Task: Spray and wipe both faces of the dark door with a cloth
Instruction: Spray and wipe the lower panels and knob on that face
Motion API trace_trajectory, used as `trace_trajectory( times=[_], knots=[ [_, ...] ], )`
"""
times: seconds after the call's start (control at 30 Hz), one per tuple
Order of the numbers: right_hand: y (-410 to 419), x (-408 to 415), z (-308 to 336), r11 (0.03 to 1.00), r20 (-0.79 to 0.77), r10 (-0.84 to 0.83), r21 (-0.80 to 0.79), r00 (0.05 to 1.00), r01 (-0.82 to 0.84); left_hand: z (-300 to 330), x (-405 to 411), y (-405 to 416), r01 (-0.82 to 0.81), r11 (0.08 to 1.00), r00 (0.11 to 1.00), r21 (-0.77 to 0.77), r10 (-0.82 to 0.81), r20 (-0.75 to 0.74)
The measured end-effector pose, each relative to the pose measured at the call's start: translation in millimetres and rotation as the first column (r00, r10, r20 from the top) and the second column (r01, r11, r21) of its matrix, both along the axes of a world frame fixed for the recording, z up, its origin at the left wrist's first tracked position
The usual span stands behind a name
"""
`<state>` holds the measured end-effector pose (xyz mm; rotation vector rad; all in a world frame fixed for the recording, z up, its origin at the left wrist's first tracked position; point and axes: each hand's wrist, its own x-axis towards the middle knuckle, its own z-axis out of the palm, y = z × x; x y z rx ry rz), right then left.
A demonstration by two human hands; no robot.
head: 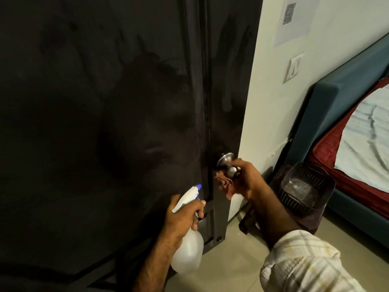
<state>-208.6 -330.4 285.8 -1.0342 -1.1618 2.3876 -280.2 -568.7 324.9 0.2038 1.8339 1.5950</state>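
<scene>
The dark door (101, 123) fills the left and middle of the view, its face streaked with wet smears. The door's right edge meets the white wall. My right hand (244, 180) is closed around the silver door knob (228, 164) at that edge. My left hand (185, 216) grips a white spray bottle (189, 251) by the neck, and its blue nozzle (198, 187) points up at the door's lower part. Something dark, perhaps a cloth (249, 221), hangs beneath my right wrist; I cannot tell what it is.
A dark slatted bin (307, 186) stands on the tiled floor (227, 260) just right of my right arm. Beyond it is a teal bed frame (328, 106) with red and pale bedding. A light switch (293, 67) and a paper notice (292, 17) are on the wall.
</scene>
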Motion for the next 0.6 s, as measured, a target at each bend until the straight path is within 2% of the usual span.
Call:
trace_trajectory(
  times=[0.03, 0.07, 0.1, 0.17, 0.2, 0.3, 0.4, 0.43, 0.5, 0.57, 0.6],
  knots=[
    [3.2, -6.4, -2.5, 0.981, 0.104, -0.059, 0.188, 0.993, 0.038, 0.8, -2.0, -2.1, 0.0, 1.0, 1.0, 0.0, 0.0, -0.002],
    [2.8, -10.1, -2.3, 0.921, 0.177, -0.159, 0.38, 0.971, 0.082, 2.1, -2.6, -2.7, 0.003, 1.0, 1.0, 0.004, -0.003, -0.002],
    [0.1, -14.7, -2.0, 0.82, 0.209, -0.253, 0.565, 0.944, 0.095, 3.4, -3.9, -3.7, 0.001, 1.0, 1.0, 0.013, -0.001, 0.0],
    [-10.4, -18.9, -2.9, 0.485, 0.226, -0.372, 0.874, 0.9, -0.019, 4.9, -4.2, -5.0, -0.003, 1.0, 1.0, 0.023, 0.003, 0.012],
    [-15.7, -20.2, -8.2, 0.304, 0.22, -0.4, 0.948, 0.89, -0.098, 4.1, -4.7, -6.1, -0.005, 1.0, 1.0, 0.025, 0.004, 0.018],
    [-18.3, -12.2, -18.8, -0.169, 0.212, -0.376, 0.941, 0.902, -0.292, 1.7, -4.7, -5.1, 0.01, 1.0, 1.0, 0.018, -0.01, 0.015],
    [-2.4, 0.5, -22.1, -0.587, 0.304, -0.349, 0.667, 0.886, -0.46, 1.9, -4.8, 0.4, 0.029, 1.0, 1.0, 0.005, -0.029, 0.007],
    [3.8, 4.1, -22.0, -0.667, 0.339, -0.354, 0.562, 0.872, -0.489, 1.9, -4.0, 4.2, 0.034, 0.999, 0.999, 0.002, -0.034, 0.006],
    [9.4, 2.6, -16.8, -0.716, 0.372, -0.355, 0.482, 0.858, -0.505, 1.1, -5.1, 8.3, 0.025, 1.0, 1.0, 0.002, -0.025, 0.005],
    [6.7, -2.5, -10.6, -0.616, 0.351, -0.338, 0.619, 0.873, -0.487, 0.0, -4.7, 11.8, 0.013, 1.0, 1.0, 0.004, -0.013, 0.013],
    [0.9, -5.4, -7.0, -0.493, 0.33, -0.335, 0.737, 0.883, -0.463, 0.5, -3.6, 12.4, 0.007, 1.0, 1.0, 0.009, -0.007, 0.017]
  ],
)
